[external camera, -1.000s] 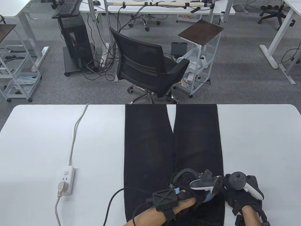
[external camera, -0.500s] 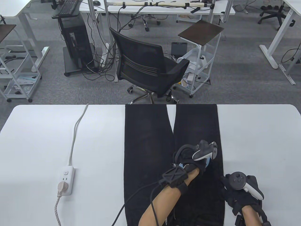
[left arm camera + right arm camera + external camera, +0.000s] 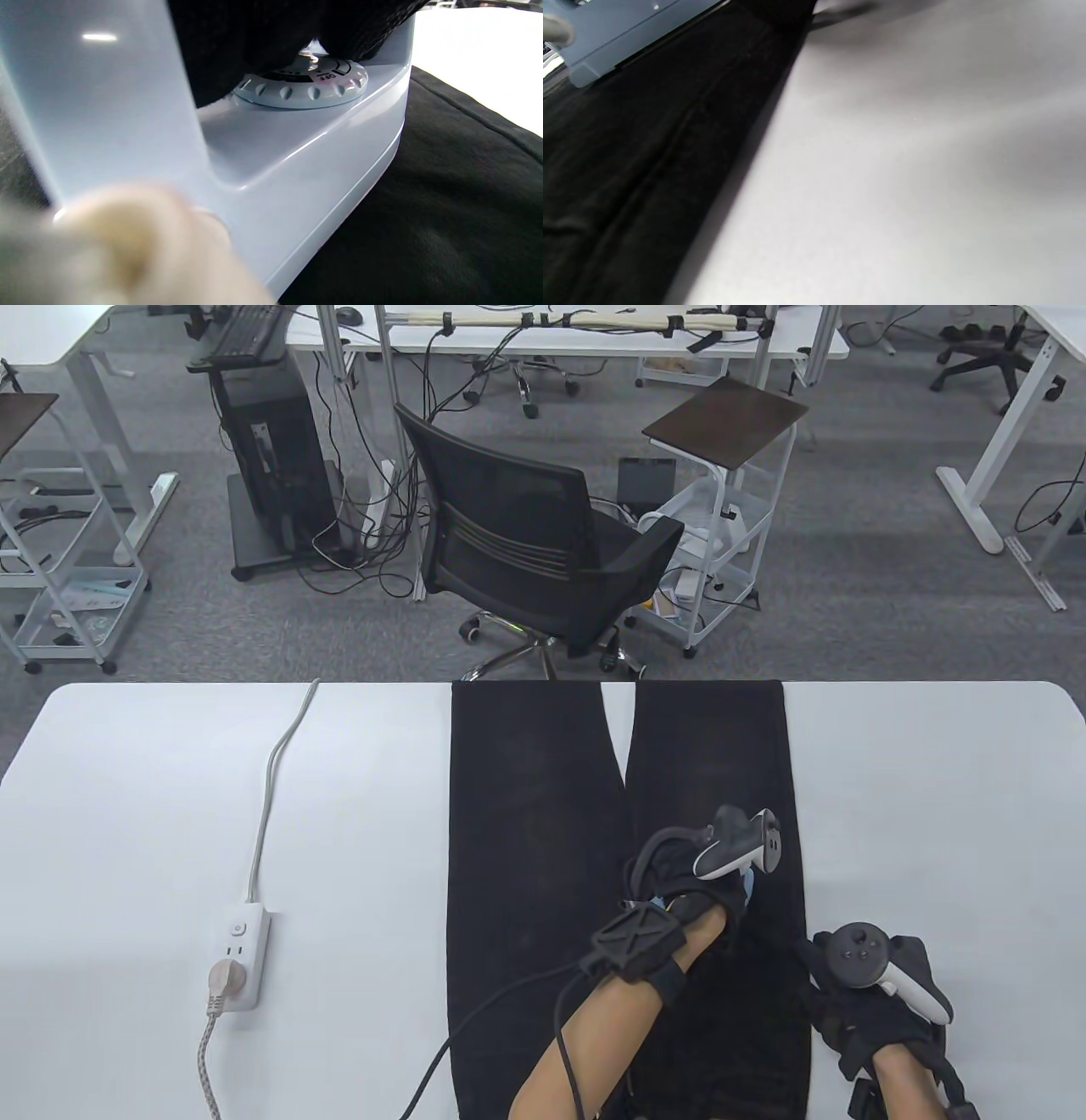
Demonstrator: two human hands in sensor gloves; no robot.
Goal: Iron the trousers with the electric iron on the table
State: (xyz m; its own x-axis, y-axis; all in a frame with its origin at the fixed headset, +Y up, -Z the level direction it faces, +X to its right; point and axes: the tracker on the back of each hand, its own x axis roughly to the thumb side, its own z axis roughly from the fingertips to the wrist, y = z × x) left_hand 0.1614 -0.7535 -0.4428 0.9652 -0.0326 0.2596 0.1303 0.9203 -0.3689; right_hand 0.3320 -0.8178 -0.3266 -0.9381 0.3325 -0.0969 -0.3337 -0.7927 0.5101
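Black trousers (image 3: 534, 814) lie flat on the white table (image 3: 933, 814), legs pointing to the far edge. My left hand (image 3: 687, 882) grips the handle of a light blue electric iron (image 3: 748, 886) that sits on the right trouser leg. In the left wrist view the iron's body (image 3: 297, 161) and its temperature dial (image 3: 303, 82) show close up above the black cloth (image 3: 445, 212). My right hand (image 3: 857, 1010) rests on the right edge of the trousers near the front. The right wrist view shows the trouser edge (image 3: 649, 148), the iron (image 3: 628, 29) and bare table (image 3: 903, 169).
A white power strip (image 3: 237, 954) with a plug in it lies on the table's left side, its cable (image 3: 271, 780) running to the far edge. The iron's dark cord (image 3: 475, 1018) trails toward the front edge. A black office chair (image 3: 534, 551) stands beyond the table.
My left hand has slid the iron away from me up the right trouser leg, then nearly stopped. My right hand has stayed in place.
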